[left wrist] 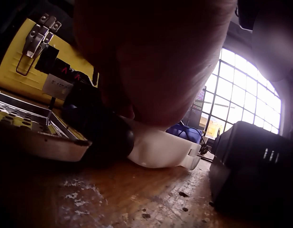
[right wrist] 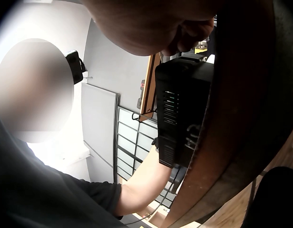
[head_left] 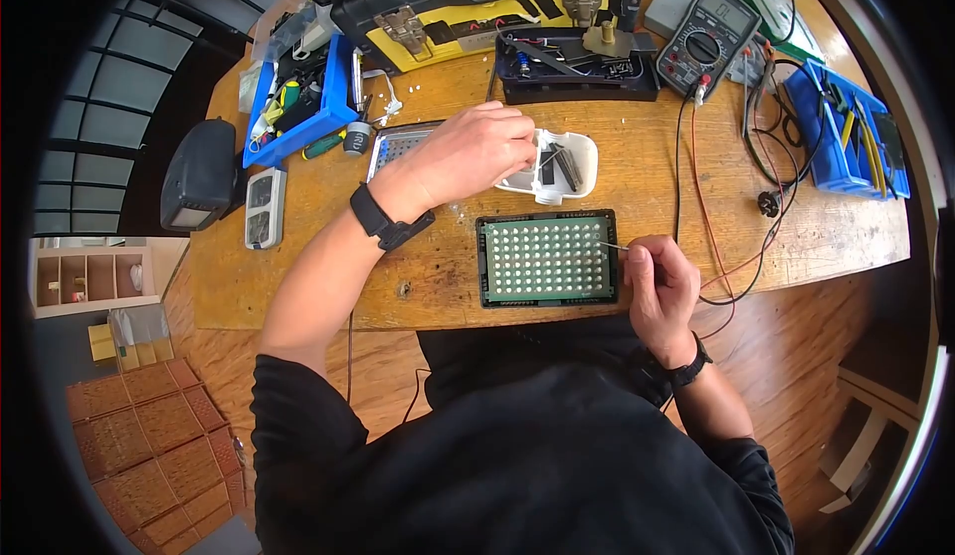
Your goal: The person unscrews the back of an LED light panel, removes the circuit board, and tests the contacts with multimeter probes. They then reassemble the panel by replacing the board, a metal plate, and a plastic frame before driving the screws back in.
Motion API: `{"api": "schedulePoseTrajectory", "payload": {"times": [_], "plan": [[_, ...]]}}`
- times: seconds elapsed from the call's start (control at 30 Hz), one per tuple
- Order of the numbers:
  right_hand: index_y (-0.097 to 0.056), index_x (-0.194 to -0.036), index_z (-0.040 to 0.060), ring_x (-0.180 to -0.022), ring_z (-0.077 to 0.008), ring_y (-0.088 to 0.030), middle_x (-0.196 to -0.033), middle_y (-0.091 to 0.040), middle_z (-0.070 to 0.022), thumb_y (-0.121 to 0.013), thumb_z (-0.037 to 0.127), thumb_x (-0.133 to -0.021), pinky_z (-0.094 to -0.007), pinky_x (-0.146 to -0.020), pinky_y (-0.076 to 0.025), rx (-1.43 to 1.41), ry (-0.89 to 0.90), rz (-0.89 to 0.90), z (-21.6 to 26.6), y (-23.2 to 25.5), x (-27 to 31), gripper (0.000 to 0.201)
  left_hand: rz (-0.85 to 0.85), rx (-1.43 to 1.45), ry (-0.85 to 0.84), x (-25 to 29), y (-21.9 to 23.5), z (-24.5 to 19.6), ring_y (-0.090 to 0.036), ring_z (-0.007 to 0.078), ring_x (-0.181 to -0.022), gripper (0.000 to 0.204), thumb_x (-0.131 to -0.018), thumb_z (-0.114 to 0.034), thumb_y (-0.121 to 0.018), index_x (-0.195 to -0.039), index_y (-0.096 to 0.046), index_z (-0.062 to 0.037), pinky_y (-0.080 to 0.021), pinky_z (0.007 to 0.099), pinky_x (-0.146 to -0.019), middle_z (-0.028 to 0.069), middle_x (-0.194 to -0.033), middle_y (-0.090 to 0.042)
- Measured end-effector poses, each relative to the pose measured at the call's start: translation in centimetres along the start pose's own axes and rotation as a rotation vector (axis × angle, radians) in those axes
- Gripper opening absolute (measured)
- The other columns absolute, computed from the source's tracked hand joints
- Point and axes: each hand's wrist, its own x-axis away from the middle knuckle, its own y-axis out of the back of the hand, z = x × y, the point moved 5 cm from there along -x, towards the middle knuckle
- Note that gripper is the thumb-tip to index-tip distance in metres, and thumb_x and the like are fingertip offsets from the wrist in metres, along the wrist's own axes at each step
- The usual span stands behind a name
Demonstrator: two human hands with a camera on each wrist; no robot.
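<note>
A green circuit board (head_left: 547,257) with rows of white round parts sits in a black vented housing (right wrist: 172,114) near the table's front edge. My right hand (head_left: 662,286) pinches a slim metal tool (head_left: 614,246) whose tip reaches over the board's right side; its handle is hidden in the fingers. Farther back, my left hand (head_left: 477,152) is bent down over an open white plastic case (head_left: 582,167). Dark metal pieces (head_left: 568,168) lie inside that case. The left fingertips are hidden, and I cannot tell whether they hold anything.
Beside the left forearm is a metal tray (head_left: 383,149) with holes. A blue bin (head_left: 333,102) of tools stands at the left, another blue bin (head_left: 846,162) at the right. A multimeter (head_left: 708,38) with trailing leads and a black-yellow toolbox (head_left: 468,33) occupy the back.
</note>
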Motion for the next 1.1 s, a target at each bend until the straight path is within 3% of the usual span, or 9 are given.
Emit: {"api": "schedulePoseTrajectory", "payload": {"times": [0.37, 0.67, 0.77, 0.87, 0.93, 0.97, 1.03, 1.1], "plan": [[-0.07, -0.096, -0.0012, -0.058, -0.0105, -0.059, -0.068, -0.064, -0.0045, -0.068, 0.008, -0.109, -0.0268, -0.056, -0.046, 0.008, -0.003, 0.007, -0.2, 0.0, 0.1, 0.016, -0.007, 0.058, 0.015, -0.1, 0.1, 0.3, -0.067, 0.0273, -0.091, 0.013, -0.084, -0.011, -0.083, -0.097, -0.079, -0.0088, -0.056, 0.042, -0.086, 0.0029, -0.092, -0.067], [-0.07, -0.098, -0.0012, -0.059, -0.0096, -0.06, -0.07, -0.065, -0.004, -0.068, 0.007, -0.109, -0.0263, -0.057, -0.047, -0.003, -0.016, -0.008, -0.4, 0.1, 0.2, 0.014, 0.038, 0.086, 0.011, -0.1, 0.3, 0.9, -0.067, 0.0304, -0.095, 0.011, -0.088, -0.009, -0.081, -0.097, -0.075, -0.0046, -0.057, 0.0416, -0.085, 0.0077, -0.095, -0.066], [-0.07, -0.1, -0.0016, -0.061, -0.0091, -0.061, -0.073, -0.067, -0.0041, -0.069, 0.007, -0.109, -0.0258, -0.059, -0.049, -0.015, -0.037, -0.026, -0.2, 0.1, 0.1, 0.012, 0.009, 0.116, 0.054, 0.0, 1.5, 0.6, -0.067, 0.0311, -0.093, 0.01, -0.091, -0.008, -0.08, -0.097, -0.074, -0.0025, -0.056, 0.0409, -0.081, 0.0093, -0.095, -0.066], [-0.071, -0.103, -0.0023, -0.066, -0.0096, -0.065, -0.077, -0.069, -0.006, -0.071, 0.005, -0.107, -0.0256, -0.062, -0.052, -0.082, -0.062, -0.061, -0.1, -0.2, 0.2, 0.009, -0.043, 0.188, 0.148, 0.2, 3.3, -1.3, -0.068, 0.0263, -0.087, 0.008, -0.095, -0.006, -0.079, -0.099, -0.074, -0.0007, -0.055, 0.0373, -0.075, 0.0082, -0.096, -0.068], [-0.072, -0.104, -0.0027, -0.069, -0.0104, -0.067, -0.08, -0.071, -0.0074, -0.072, 0.003, -0.106, -0.0257, -0.064, -0.053, -0.131, -0.077, -0.095, 0.0, 0.1, 0.2, 0.006, -0.125, 0.454, 0.324, 0.5, 4.1, -3.5, -0.067, 0.0199, -0.082, 0.007, -0.095, -0.002, -0.078, -0.1, -0.075, 0.0002, -0.054, 0.033, -0.072, 0.0067, -0.095, -0.07], [-0.073, -0.104, -0.003, -0.071, -0.012, -0.069, -0.082, -0.072, -0.0086, -0.074, 0.001, -0.104, -0.0258, -0.065, -0.054, -0.065, 0.008, -0.05, 0.8, 0.4, 0.0, 0.004, -0.139, 0.463, 0.324, 0.6, 4.5, -4.8, -0.065, 0.016, -0.08, 0.007, -0.094, 0.001, -0.079, -0.1, -0.075, 0.0007, -0.052, 0.0305, -0.072, 0.006, -0.095, -0.07], [-0.074, -0.105, -0.0033, -0.071, -0.017, -0.07, -0.084, -0.072, -0.0105, -0.078, -0.006, -0.096, -0.0273, -0.065, -0.054, 0.037, 0.192, -0.011, 3.0, 0.8, -0.5, 0.01, -0.166, 0.508, 0.354, 0.6, 5.2, -7.2, -0.065, 0.0167, -0.08, 0.009, -0.092, 0.004, -0.079, -0.1, -0.075, 0.0013, -0.053, 0.0302, -0.072, 0.0065, -0.094, -0.069], [-0.074, -0.105, -0.0033, -0.069, -0.0174, -0.069, -0.084, -0.072, -0.0106, -0.079, -0.008, -0.095, -0.0278, -0.064, -0.054, 0.081, 0.239, 0.008, 5.1, 1.0, -1.0, 0.012, -0.171, 0.53, 0.381, 1.0, 5.4, -8.6, -0.065, 0.017, -0.081, 0.01, -0.092, 0.006, -0.078, -0.1, -0.075, 0.0014, -0.053, 0.0307, -0.072, 0.0067, -0.095, -0.069]]}}
